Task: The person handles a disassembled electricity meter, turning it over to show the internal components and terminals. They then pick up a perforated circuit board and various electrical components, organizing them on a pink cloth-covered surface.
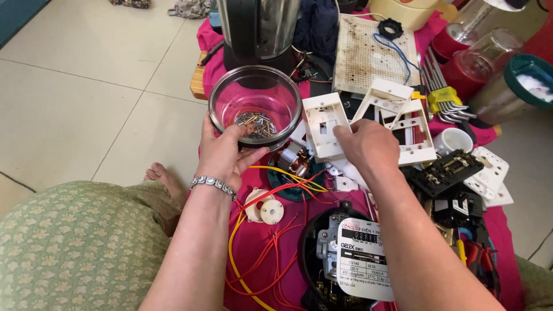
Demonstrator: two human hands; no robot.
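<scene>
Glass bowl (255, 106) and white switch plate (324, 125)

Bowl (screws inside) upright, rim under left fingertips (233, 131); plate tilted, pinched by right fingers (344, 133).

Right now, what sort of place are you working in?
Probably a home floor used as a makeshift electrical repair spot: pale floor tiles, a pink cloth strewn with parts, a round black electricity meter, and white plastic switch plates.

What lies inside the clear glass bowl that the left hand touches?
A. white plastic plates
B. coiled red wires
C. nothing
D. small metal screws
D: the left hand rests on the rim of the clear glass bowl, and a pile of small metal screws lies on its bottom.
</scene>
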